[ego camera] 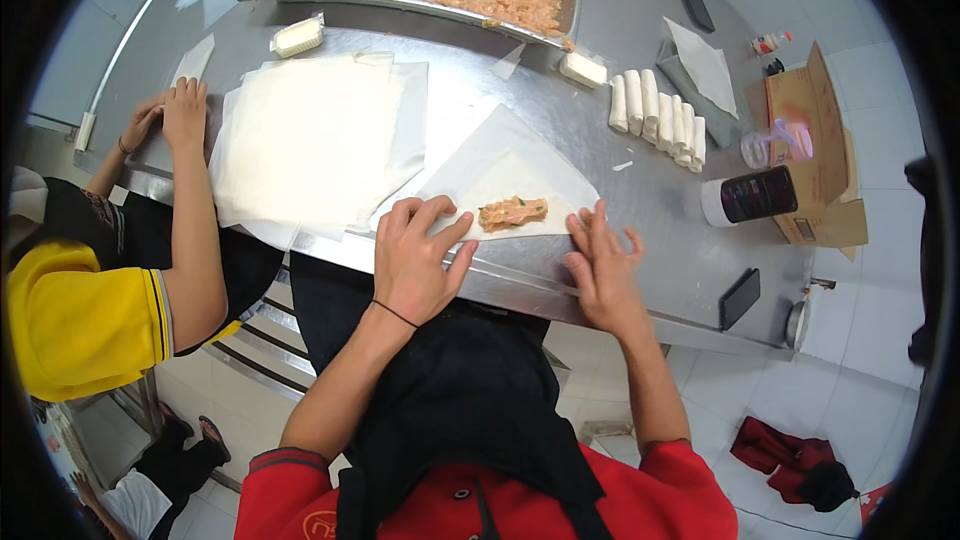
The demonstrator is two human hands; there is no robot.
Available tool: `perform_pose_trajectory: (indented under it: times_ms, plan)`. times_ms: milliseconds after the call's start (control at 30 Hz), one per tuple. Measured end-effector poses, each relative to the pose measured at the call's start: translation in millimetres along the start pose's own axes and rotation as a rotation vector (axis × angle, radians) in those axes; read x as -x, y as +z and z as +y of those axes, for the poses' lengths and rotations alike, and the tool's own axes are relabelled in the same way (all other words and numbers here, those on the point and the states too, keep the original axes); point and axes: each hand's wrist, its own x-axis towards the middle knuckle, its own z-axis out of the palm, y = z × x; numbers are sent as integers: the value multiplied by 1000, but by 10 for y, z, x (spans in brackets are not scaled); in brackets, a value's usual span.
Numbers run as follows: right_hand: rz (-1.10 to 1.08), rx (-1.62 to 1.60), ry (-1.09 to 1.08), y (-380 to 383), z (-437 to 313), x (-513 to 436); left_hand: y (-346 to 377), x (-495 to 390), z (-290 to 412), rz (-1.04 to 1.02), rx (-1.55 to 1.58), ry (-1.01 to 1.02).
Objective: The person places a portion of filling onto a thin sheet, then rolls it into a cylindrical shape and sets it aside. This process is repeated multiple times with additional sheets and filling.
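Note:
Before me lies a thin pale wrapper sheet (506, 135), its near edge folded so that it looks like a triangle. A short log of orange minced filling with green bits (514, 214) sits on it near that folded edge. At the wrapper's left end is my left hand (420, 259), palm down, fingers apart, index finger and thumb close to the filling. My right hand (609, 270) is at the right corner, its fingertips touching or just over the sheet. Neither hand visibly grips anything. Left of the wrapper lies a broad stack of wrapper sheets (311, 142).
A metal tray of filling (450, 11) stands at the back. Several finished rolls (660, 116) are piled at right, near a white tub (585, 69), a propped phone (757, 195) and a cardboard box (817, 127). A co-worker in a yellow sleeve (90, 315) works at left.

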Motion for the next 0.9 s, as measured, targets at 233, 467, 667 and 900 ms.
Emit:
perform_pose_trajectory:
  times_ms: [233,467,667,900]
  plan:
    - [446,120,151,112,278,-182,77,16,21,101,57,-30]
    - [407,-598,242,150,129,-439,83,16,-2,118,55,-4]
    - [42,-720,-35,118,-483,-527,94,23,12,113,34,-14]
    - [88,-432,-313,-18,-309,-873,77,3,51,151,60,-56]
